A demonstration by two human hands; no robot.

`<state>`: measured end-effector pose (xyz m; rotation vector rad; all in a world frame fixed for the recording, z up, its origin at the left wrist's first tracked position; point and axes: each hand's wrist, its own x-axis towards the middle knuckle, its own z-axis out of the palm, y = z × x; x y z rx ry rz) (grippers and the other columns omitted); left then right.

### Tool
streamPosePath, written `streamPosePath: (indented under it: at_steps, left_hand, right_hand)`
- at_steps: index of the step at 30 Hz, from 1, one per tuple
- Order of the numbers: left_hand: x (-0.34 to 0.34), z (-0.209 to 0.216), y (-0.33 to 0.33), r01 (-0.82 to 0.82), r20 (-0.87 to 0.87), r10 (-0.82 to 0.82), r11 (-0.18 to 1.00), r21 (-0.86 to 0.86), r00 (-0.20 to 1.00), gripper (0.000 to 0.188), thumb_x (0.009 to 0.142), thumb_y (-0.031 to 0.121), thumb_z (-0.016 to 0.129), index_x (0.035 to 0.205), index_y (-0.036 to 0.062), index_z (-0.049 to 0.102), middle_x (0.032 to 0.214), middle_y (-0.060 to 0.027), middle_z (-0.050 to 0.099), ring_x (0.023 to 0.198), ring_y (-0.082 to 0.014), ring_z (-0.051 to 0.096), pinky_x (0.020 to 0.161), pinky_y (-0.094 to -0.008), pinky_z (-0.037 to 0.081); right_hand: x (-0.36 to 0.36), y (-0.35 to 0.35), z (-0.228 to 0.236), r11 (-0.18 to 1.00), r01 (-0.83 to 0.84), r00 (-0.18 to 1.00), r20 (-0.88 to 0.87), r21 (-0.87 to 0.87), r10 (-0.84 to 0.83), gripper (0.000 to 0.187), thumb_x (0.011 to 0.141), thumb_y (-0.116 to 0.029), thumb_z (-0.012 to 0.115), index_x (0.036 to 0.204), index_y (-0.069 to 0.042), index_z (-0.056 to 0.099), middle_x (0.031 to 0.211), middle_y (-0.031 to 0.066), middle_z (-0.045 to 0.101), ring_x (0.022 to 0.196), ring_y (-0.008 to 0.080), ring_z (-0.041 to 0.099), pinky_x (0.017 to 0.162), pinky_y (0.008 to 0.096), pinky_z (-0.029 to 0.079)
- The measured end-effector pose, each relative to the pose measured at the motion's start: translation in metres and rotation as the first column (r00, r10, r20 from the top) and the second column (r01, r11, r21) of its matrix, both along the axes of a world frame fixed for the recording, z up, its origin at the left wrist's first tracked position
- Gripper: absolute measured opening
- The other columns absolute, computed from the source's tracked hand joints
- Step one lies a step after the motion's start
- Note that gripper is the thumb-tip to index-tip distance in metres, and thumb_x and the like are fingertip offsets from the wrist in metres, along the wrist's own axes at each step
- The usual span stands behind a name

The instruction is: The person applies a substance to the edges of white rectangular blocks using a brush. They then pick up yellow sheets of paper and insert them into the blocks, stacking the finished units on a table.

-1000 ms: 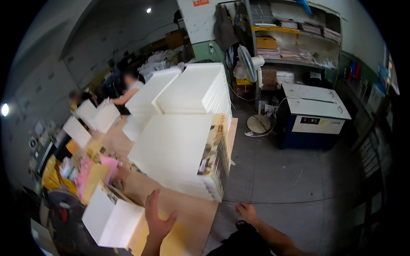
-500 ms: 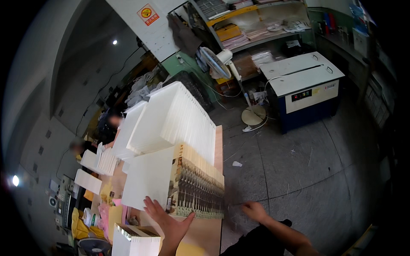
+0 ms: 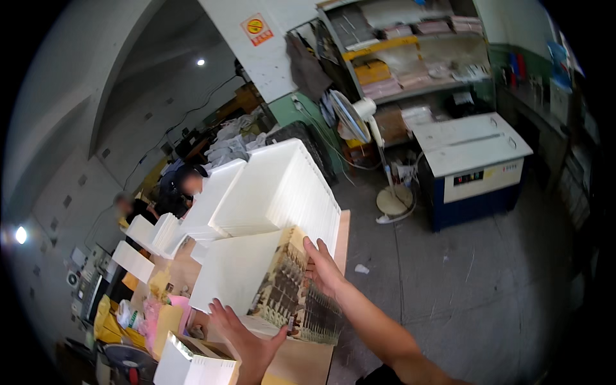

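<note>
A thick row of printed books or book-like boards [image 3: 285,266] stands on the table, white on the broad side and brown-and-beige along the edges. Its nearer part leans apart from the pieces behind it. My right hand [image 3: 326,273] grips this part at its upper right edge, fingers straight along it and the thumb hidden. My left hand [image 3: 247,340] is open at its lower edge, fingers spread by the white face and thumb touching the printed side. Just behind stand tall stacks of white boards [image 3: 263,192].
A white-sided stack [image 3: 202,366] stands at the table's near end. Two people [image 3: 179,186] sit beyond the table. On the floor to the right are a standing fan [image 3: 350,115] and a white-and-blue machine [image 3: 475,167]. Loaded shelves [image 3: 410,58] line the back wall.
My right hand has come up from beside the table onto the printed pieces, and the nearer part now leans apart. My left hand stays at the lower edge. The view has shifted.
</note>
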<state>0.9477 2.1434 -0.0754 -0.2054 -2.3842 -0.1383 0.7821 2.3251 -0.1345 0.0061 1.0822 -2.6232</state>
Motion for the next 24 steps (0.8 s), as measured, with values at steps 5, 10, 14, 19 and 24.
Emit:
streamPosePath:
  at_steps: [5,10,14,19,24]
  left_hand:
    - [0.019,-0.044,0.006,-0.054,0.003,0.054,0.995,0.088,0.999,0.128,0.063,0.045,0.087,0.152,-0.0047,0.009,0.157,-0.0331,0.010,0.145,-0.0503,0.010,0.116,-0.0610,0.015]
    - [0.042,-0.078,0.007,-0.157,-0.043,0.195,0.885,0.438,0.980,0.123,0.064,0.043,0.087,0.151,-0.0047,0.012,0.156,-0.0304,0.014,0.145,-0.0451,0.015,0.116,-0.0603,0.017]
    - [0.080,-0.140,0.019,-0.114,-0.047,0.274,0.545,0.831,0.961,0.069,0.094,0.043,0.060,0.152,0.0176,0.033,0.156,-0.0113,0.036,0.142,-0.0349,0.032,0.116,-0.0557,0.020]
    - [0.104,-0.216,0.008,0.155,-0.445,-0.315,-0.645,0.748,0.838,0.046,0.102,0.042,0.048,0.142,0.0190,0.043,0.145,-0.0044,0.047,0.134,-0.0235,0.043,0.111,-0.0441,0.035]
    - [0.135,-0.068,-0.018,0.155,-0.432,-0.149,-0.792,0.590,0.889,0.042,0.097,0.039,0.057,0.131,0.0134,0.053,0.120,-0.0056,0.065,0.115,-0.0195,0.059,0.101,-0.0415,0.045]
  right_hand:
    - [-0.026,-0.010,0.017,0.957,-0.018,1.000,-0.019,0.290,0.025,0.124,0.081,-0.072,0.062,0.156,-0.006,-0.011,0.155,0.0238,0.026,0.135,0.0360,0.041,0.098,0.0490,0.044]
    - [-0.041,-0.011,0.012,0.825,-0.114,0.978,-0.085,0.554,0.192,0.081,0.084,-0.057,0.067,0.135,-0.002,0.038,0.123,0.0166,0.053,0.098,0.0264,0.063,0.062,0.0337,0.053]
    - [0.033,-0.001,0.019,0.894,0.060,0.981,-0.190,0.444,0.028,0.057,0.086,-0.044,0.068,0.118,-0.005,0.042,0.111,0.0146,0.055,0.092,0.0243,0.065,0.055,0.0327,0.055]
    - [0.166,-0.017,0.008,0.901,-0.072,0.993,-0.058,0.427,0.106,0.054,0.092,-0.032,0.066,0.130,-0.004,0.039,0.123,0.0184,0.058,0.112,0.0297,0.061,0.091,0.0463,0.054]
    - [0.262,-0.039,-0.025,0.906,-0.101,0.942,-0.255,0.411,0.221,0.051,0.096,-0.015,0.062,0.131,0.001,0.030,0.133,0.0205,0.049,0.118,0.0281,0.056,0.099,0.0418,0.050]
